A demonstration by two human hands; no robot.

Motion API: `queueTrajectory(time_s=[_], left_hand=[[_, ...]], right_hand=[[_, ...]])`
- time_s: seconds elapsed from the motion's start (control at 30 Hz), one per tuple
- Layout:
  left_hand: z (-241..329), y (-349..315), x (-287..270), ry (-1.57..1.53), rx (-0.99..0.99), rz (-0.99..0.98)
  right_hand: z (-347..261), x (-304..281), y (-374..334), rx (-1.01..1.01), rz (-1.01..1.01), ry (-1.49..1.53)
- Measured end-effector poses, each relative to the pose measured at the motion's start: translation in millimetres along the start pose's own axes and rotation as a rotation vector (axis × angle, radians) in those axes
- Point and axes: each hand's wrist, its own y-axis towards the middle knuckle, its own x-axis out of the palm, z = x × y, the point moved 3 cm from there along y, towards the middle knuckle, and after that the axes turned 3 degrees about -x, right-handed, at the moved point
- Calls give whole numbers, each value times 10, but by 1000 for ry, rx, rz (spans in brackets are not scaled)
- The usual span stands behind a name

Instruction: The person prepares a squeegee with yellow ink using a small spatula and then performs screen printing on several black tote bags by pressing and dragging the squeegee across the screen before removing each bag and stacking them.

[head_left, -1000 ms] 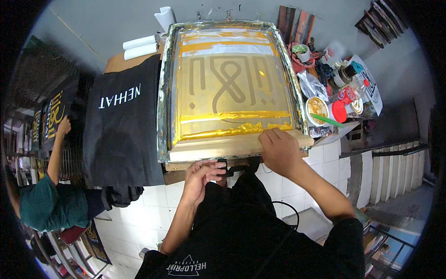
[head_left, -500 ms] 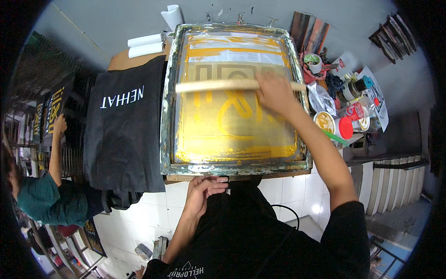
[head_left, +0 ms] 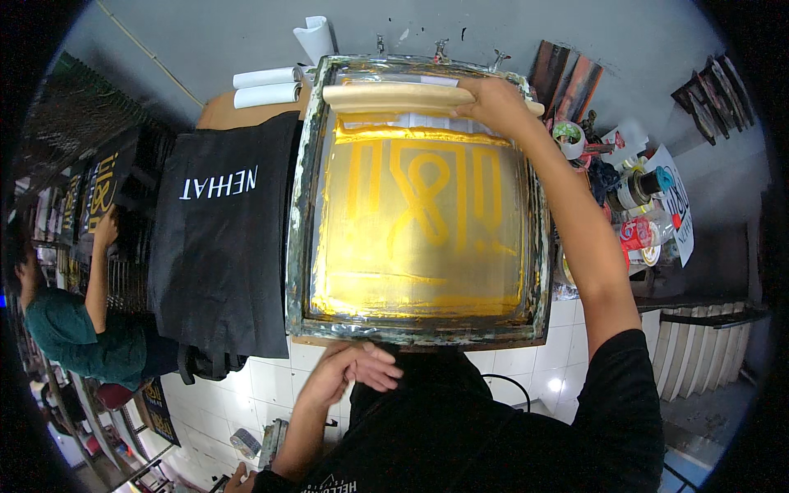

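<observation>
My right hand grips the wooden squeegee at the far end of a screen printing frame. The paint-smeared frame lies flat before me, and its yellow mesh shows a darker gold lettering stencil. A thick line of yellow ink crosses the mesh just nearer than the squeegee. My left hand hangs by the frame's near edge, fingers stretched out and holding nothing. To the left lies a black fabric bag with white lettering.
Ink tubs, a bottle and a spray can crowd the right side. Several squeegees lean on the back wall. White paper rolls lie at back left. Another person reaches toward printed black bags at far left.
My right hand has pushed the squeegee away from me to the frame's far end, carrying ink there. The stencil lettering now shows whole. My left hand has loosened, its fingers straightening.
</observation>
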Motion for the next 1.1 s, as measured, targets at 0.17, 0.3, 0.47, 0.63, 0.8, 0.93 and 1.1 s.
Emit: queueTrajectory(time_s=[0.17,0.3,0.47,0.63,0.8,0.93,1.1], left_hand=[[1614,615,372,975,710,443],[2863,1401,271,1695,1425,720],[3246,1884,228,1831,936,605],[3091,1821,161,1778,853,568],[2828,1599,141,1787,940,547],[2622,1415,136,1788,904,553],[2283,1128,173,1758,898,499]], right_hand=[[151,91,-185,134,27,-119],[-21,174,-202,129,147,-267],[-53,238,-269,214,108,-331],[-177,174,-425,258,-7,-318],[-375,162,-674,282,-36,-295],[-521,172,-941,220,72,-302],[-800,112,-1283,269,-34,-281]])
